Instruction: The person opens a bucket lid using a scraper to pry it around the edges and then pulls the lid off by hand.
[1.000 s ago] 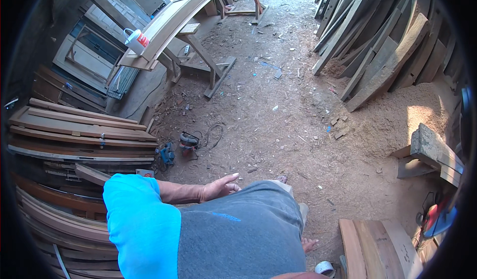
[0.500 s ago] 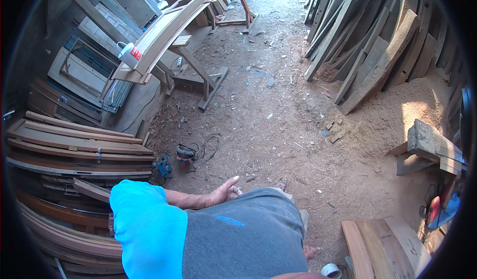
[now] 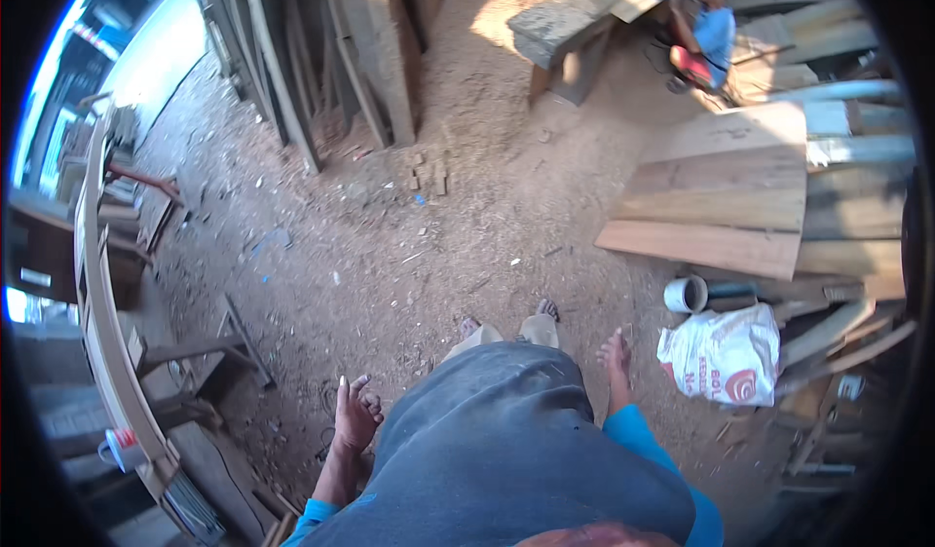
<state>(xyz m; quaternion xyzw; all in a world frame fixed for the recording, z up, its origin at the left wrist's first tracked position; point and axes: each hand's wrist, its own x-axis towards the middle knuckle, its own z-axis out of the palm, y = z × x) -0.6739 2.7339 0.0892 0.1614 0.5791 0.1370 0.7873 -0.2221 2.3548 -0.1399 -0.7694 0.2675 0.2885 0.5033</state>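
My left hand [image 3: 357, 416] hangs beside my dark apron-like shirt front, its fingers loosely bent and apart, with nothing visible in it. On the other side, my right hand [image 3: 615, 355] is held out low over the floor, fingers apart, and nothing shows in it either. Closest to the right hand are a white printed sack [image 3: 726, 357] and a pale round tub or roll [image 3: 686, 295]. Both my feet [image 3: 547, 308] stand on the dusty floor.
Several wide boards [image 3: 711, 191] lie at the right. A person in blue [image 3: 709, 45] crouches by a timber bench [image 3: 584, 16] at the far right. Upright planks [image 3: 341, 50] lean at the back. A long panel on trestles [image 3: 97, 284] carries a white bucket [image 3: 122, 448] at the left.
My view has swung to the right, so the leaning planks and trestles now sit further left. My right hand, the white sack and the crouching person's body have come into view.
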